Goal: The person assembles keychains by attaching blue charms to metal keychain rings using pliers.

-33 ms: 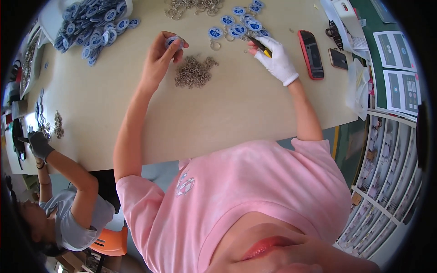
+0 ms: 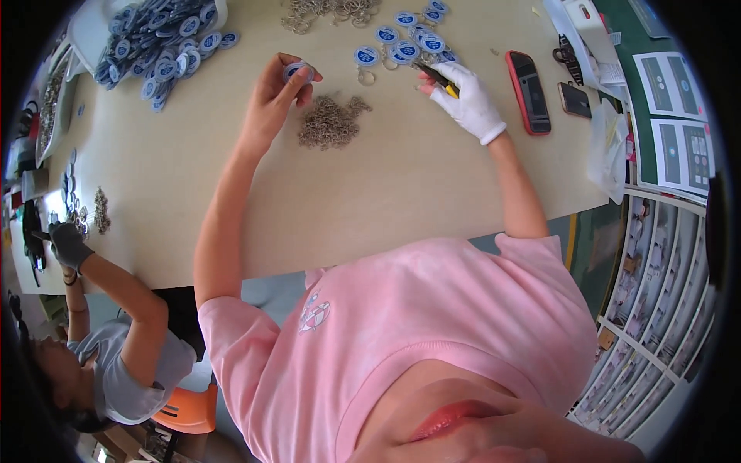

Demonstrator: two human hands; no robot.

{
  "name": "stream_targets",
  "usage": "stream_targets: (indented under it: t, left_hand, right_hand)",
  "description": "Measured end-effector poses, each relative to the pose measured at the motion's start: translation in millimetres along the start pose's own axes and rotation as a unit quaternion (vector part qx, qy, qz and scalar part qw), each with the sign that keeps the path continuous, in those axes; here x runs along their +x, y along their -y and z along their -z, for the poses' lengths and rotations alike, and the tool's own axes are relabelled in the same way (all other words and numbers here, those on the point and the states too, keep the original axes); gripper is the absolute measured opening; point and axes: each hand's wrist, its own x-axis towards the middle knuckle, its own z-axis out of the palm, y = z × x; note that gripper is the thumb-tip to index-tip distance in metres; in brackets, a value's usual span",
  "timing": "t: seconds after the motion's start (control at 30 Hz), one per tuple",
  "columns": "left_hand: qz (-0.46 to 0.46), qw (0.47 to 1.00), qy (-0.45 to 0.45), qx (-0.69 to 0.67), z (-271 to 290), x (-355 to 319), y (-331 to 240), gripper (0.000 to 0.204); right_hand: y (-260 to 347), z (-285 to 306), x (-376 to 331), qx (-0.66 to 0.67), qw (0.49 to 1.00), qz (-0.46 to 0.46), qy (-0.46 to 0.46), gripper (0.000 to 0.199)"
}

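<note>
My left hand (image 2: 275, 86), bare, pinches a round blue-and-white disc (image 2: 298, 72) between thumb and fingers. In a white glove with bare fingertips, my right hand (image 2: 468, 106) grips pliers (image 2: 441, 78) with dark and yellow parts. The pliers' tip points toward several round blue-and-white tags (image 2: 403, 52) just beyond; some have metal rings attached. A heap of small metal rings (image 2: 330, 122) lies on the table (image 2: 370, 193) between my hands, closer to the left. Whether the pliers hold a small ring is too small to tell.
A big pile of discs (image 2: 164, 54) spills from a white tray (image 2: 85, 27) at far left. Split rings (image 2: 328, 11) lie at the far edge. Two phones (image 2: 529, 92) and a plastic bag (image 2: 607, 147) are at right. A co-worker's gloved hand (image 2: 71, 245) works at left.
</note>
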Motion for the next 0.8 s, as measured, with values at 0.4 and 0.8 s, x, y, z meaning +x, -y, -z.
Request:
stream_targets:
  t: [0.4, 0.8]
  left_hand:
    - [0.016, 0.993, 0.108, 0.033, -30, -4, -11, 0.014]
    - [0.064, 0.985, 0.147, 0.066, -46, -21, -24, 0.016]
  right_hand:
    - [31, -1, 0, 0.128, 0.991, -0.006, 0.046, 0.019]
    - [60, -8, 37, 0.221, 0.957, 0.032, 0.185, 0.032]
